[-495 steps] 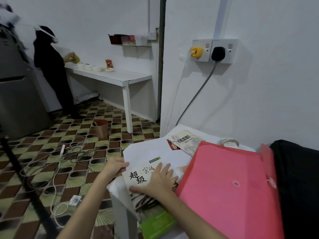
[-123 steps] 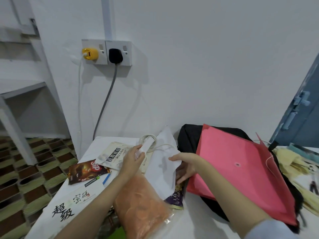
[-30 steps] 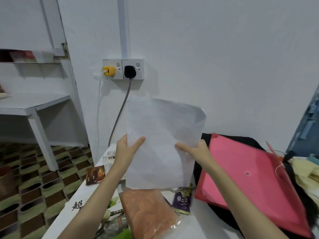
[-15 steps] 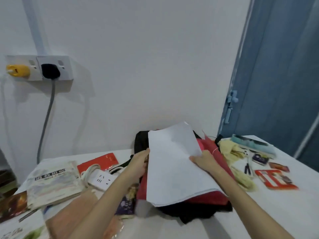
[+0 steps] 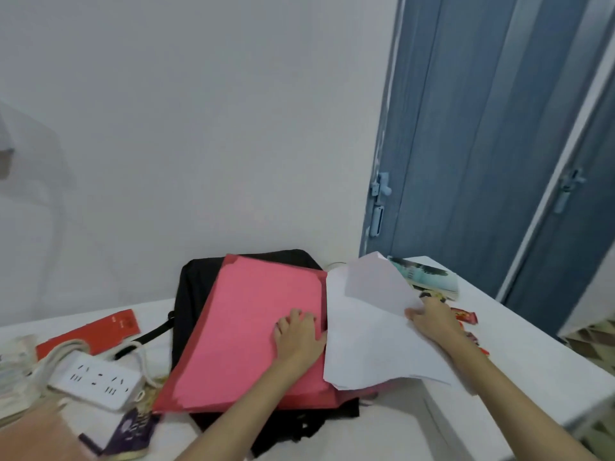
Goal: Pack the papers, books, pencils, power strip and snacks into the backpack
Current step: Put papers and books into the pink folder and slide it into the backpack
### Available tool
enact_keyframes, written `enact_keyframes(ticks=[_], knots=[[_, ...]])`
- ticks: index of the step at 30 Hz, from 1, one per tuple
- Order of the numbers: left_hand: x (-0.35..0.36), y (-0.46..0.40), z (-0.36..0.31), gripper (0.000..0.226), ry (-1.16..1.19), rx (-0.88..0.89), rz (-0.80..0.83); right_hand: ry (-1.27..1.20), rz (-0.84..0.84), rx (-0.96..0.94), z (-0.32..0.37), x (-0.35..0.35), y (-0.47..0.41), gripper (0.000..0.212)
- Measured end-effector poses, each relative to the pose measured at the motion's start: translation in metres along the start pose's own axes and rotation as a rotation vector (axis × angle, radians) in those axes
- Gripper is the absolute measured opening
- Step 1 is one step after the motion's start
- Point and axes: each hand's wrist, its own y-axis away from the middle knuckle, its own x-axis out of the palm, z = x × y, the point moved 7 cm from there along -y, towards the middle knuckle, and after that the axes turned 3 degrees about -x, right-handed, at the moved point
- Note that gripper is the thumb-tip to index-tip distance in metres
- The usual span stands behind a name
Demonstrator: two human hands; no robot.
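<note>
A black backpack (image 5: 199, 281) lies flat on the white table (image 5: 532, 367). A pink folder (image 5: 239, 327) rests on top of it. My left hand (image 5: 298, 334) presses on the folder near its right edge, fingers curled at that edge. My right hand (image 5: 432, 319) holds the far side of the white papers (image 5: 369, 341), which lie partly on the folder's right side and overhang the table. A white power strip (image 5: 96, 382) with its coiled cord sits at the left. A purple snack packet (image 5: 133, 430) lies in front of it.
A red booklet (image 5: 90, 334) lies behind the power strip. Books and an orange bag sit at the far left edge. A book (image 5: 429, 277) and red snack wrappers (image 5: 464, 316) lie beyond my right hand. A blue door (image 5: 482, 144) stands to the right.
The papers went from upright in both hands to lying at the folder's right side. My left hand left the papers for the folder. The view swung right.
</note>
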Motion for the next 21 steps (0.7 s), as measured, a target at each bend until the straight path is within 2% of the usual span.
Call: enact_keyframes(ticks=[3,5,9,12,15,17,19,21], knots=[[0.004,-0.001,-0.013,0.065,-0.093,-0.057,0.009,-0.022,0.016,-0.021,-0.013,-0.008,-0.013,0.025],[0.001,-0.003,-0.016,0.066,-0.127,-0.092,0.021,-0.023,0.032,-0.058,-0.018,-0.012,-0.022,0.025],[-0.021,0.0,-0.014,0.053,-0.073,-0.146,-0.02,-0.069,0.072,-0.063,-0.026,-0.01,-0.035,0.035],[-0.044,0.007,-0.013,0.024,0.0,-0.126,-0.161,-0.138,0.186,-0.065,-0.025,-0.002,-0.038,0.041],[-0.058,0.012,-0.005,0.026,-0.071,-0.177,-0.274,-0.172,0.308,-0.095,-0.021,0.007,-0.035,0.05],[-0.061,0.016,0.002,0.028,-0.144,-0.247,-0.292,-0.17,0.355,-0.162,-0.016,0.01,-0.039,0.044],[-0.062,0.02,0.004,0.029,-0.197,-0.28,-0.316,-0.152,0.413,-0.221,-0.006,0.011,-0.037,0.028],[-0.064,0.023,0.005,0.03,-0.22,-0.248,-0.38,-0.127,0.458,-0.271,0.005,0.012,-0.035,0.029]])
